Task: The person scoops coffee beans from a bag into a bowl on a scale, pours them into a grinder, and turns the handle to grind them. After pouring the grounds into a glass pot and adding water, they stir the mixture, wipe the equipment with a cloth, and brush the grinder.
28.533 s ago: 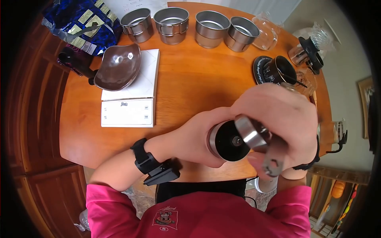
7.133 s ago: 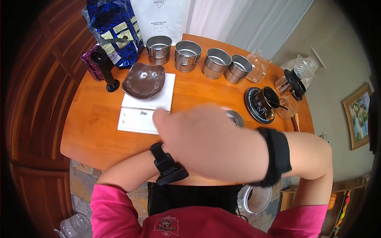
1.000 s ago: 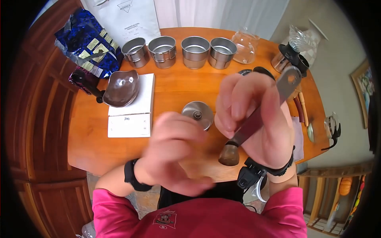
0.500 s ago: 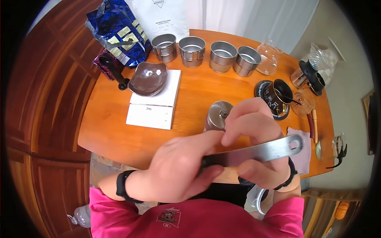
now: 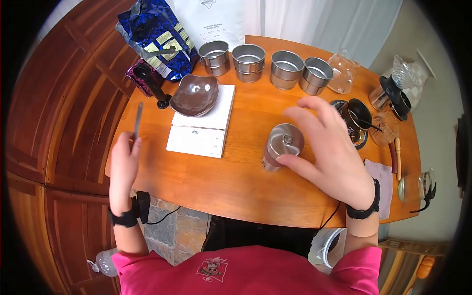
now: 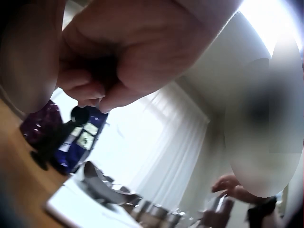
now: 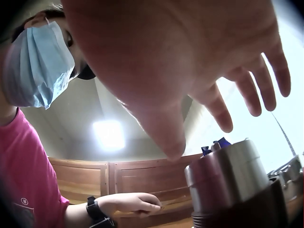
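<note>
In the head view my left hand pinches the flat metal crank handle of a hand coffee grinder, off to the left past the table's edge. The bar points upward; its knob end is hidden in the hand. My right hand is spread beside the steel coffee grinder, thumb and fingers parted around its top. The grinder stands upright on the table, a small spindle showing at the middle of its top. In the right wrist view the fingers are stretched out above the grinder.
A white scale bears a brown dish, beside a black upright tool. Behind them stand coffee bags and several steel cups. At right are a black cup, a glass dripper and a cloth.
The crank handle has passed from my right hand to my left, which has swung far left with it. My right hand has let go and spread out beside the grinder.
</note>
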A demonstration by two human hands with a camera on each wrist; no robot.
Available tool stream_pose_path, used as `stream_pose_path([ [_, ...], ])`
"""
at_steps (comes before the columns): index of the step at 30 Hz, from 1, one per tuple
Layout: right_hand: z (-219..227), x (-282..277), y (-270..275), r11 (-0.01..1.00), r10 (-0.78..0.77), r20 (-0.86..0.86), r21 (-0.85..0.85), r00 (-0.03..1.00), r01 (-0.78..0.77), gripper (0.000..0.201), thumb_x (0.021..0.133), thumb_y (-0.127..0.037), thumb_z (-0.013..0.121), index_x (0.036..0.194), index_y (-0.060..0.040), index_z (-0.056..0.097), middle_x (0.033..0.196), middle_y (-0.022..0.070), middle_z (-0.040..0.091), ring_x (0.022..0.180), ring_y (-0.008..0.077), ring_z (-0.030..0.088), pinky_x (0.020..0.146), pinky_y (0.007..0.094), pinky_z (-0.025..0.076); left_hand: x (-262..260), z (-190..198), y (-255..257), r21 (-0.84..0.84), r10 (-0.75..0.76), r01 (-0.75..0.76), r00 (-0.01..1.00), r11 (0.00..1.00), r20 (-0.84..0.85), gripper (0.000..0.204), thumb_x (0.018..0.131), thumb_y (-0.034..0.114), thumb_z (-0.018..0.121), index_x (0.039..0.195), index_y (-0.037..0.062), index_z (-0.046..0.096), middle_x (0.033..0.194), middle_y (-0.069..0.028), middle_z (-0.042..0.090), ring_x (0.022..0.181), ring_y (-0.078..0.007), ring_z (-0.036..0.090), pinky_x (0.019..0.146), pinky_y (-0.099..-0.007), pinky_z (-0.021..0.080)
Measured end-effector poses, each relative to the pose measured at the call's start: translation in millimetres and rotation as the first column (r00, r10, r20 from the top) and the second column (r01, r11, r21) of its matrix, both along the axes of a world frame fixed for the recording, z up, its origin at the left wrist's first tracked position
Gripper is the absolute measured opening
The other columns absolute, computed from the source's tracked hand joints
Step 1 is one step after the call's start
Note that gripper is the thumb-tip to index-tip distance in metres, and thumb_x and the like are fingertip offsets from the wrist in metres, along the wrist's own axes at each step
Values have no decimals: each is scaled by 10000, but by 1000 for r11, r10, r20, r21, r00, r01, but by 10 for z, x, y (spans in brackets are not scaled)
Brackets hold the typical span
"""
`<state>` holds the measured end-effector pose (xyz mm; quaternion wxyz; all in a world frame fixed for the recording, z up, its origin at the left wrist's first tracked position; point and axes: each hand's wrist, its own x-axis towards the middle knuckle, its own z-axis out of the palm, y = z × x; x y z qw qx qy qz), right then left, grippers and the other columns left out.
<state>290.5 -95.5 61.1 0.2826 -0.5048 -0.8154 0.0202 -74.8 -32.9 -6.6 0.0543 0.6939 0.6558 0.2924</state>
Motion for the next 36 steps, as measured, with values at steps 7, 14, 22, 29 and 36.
stream_pose_path([
  [7, -34, -8, 18, 982, 90, 30, -171, 995, -84, 444, 713, -194, 682, 1082, -58, 475, 933, 108, 493, 857, 283, 521, 731, 372, 413, -145, -458, 201, -75, 57, -85, 949, 994, -311, 232, 843, 143, 548, 934, -55, 470, 906, -277, 515, 760, -436, 538, 676, -431, 463],
  [14, -90, -17, 32, 988, 88, 53, -130, 995, -81, 440, 708, -191, 680, 1076, -68, 472, 852, 86, 495, 811, 262, 523, 695, 367, 418, -208, -502, 288, -234, 4, -85, 946, 969, -325, 242, 829, 133, 543, 936, -50, 427, 964, -302, 479, 809, -465, 523, 721, -465, 458],
  [22, -120, -16, 19, 992, 73, 78, -105, 994, -64, 413, 724, -208, 673, 1056, -69, 471, 834, 88, 489, 798, 247, 525, 663, 364, 422, -226, -478, 320, -275, -55, -68, 907, 959, -417, 235, 836, 180, 522, 962, 6, 427, 977, -216, 531, 876, -415, 536, 727, -456, 455],
  [29, -170, 2, 32, 996, 68, 65, -69, 996, -63, 404, 726, -219, 671, 1041, -63, 471, 836, 84, 491, 788, 240, 526, 649, 359, 425, -44, -188, 169, -179, -7, -83, 890, 980, -455, 263, 821, 193, 566, 979, 12, 460, 975, -204, 528, 924, -388, 520, 729, -448, 447],
  [36, -139, 18, 24, 988, 91, 78, -136, 993, -79, 444, 732, -238, 672, 1079, -63, 458, 891, 96, 503, 829, 258, 525, 680, 358, 427, 948, 463, -266, 43, -468, 468, 867, 883, 167, 362, 779, 18, 588, 1118, 34, 461, 938, -67, 504, 885, -153, 518, 753, -284, 432],
])
